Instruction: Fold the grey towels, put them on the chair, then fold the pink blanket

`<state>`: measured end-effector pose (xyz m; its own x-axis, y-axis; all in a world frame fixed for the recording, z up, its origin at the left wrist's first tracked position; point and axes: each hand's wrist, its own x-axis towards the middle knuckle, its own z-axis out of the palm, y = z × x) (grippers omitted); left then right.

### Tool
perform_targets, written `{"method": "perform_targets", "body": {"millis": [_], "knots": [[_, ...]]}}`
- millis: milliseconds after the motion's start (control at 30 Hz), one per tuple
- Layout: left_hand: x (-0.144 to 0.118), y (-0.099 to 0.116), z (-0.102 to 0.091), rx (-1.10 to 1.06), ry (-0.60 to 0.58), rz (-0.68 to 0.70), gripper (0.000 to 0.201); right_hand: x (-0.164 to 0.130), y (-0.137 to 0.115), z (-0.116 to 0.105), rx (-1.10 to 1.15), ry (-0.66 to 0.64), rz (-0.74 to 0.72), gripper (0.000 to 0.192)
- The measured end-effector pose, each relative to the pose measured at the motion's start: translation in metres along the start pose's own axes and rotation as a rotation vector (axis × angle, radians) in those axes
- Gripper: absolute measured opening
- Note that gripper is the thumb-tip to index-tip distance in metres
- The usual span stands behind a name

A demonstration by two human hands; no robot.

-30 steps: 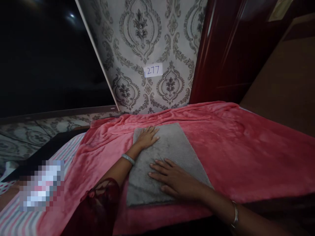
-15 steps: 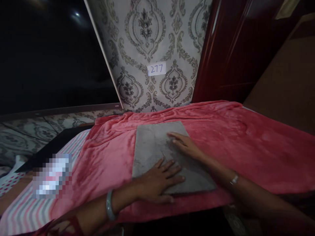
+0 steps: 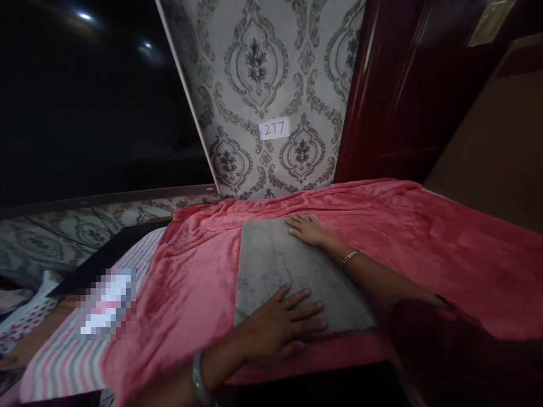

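Lying palm-down with fingers spread, the left hand [image 3: 274,327] and right hand [image 3: 309,230] touch the grey cloth [image 3: 269,260] on the pink blanket [image 3: 203,294]

Free room lies left of the grey cloth [image 3: 282,257]; the wall [image 3: 275,90] blocks beyond.

Left hand [image 3: 275,329] and right hand [image 3: 309,230], bare, palms down.
Left: nearer the body, fingers [image 3: 309,310] spread, pointing forward and rightward; left arm [image 3: 225,353] angled in from lower left. Right: farther out, fingers slightly parted, pointing forward and leftward; right arm [image 3: 379,278] extended from lower right. Wrists well apart.
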<state>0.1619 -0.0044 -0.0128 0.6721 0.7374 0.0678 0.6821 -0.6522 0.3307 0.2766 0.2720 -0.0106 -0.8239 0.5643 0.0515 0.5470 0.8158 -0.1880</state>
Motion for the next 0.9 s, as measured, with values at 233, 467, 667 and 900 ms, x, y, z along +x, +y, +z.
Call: {"method": "perform_targets", "body": {"millis": [233,467,667,900], "knots": [[-0.015,0.008,0.022,0.137,0.108,-0.380,0.092,0.004,-0.048,0.017,0.055,-0.078,-0.426,0.065],[-0.018,0.001,0.046,0.213,0.135,-0.392,0.098,0.054,-0.030,0.016,0.031,-0.127,-0.385,0.063],[-0.026,-0.009,0.057,0.352,0.218,-0.303,0.090,0.078,-0.049,0.011,-0.007,-0.032,-0.259,0.061],[-0.023,-0.015,0.065,0.658,0.406,-0.210,0.070,0.078,-0.079,0.029,0.096,-0.174,-0.638,0.066]]}}
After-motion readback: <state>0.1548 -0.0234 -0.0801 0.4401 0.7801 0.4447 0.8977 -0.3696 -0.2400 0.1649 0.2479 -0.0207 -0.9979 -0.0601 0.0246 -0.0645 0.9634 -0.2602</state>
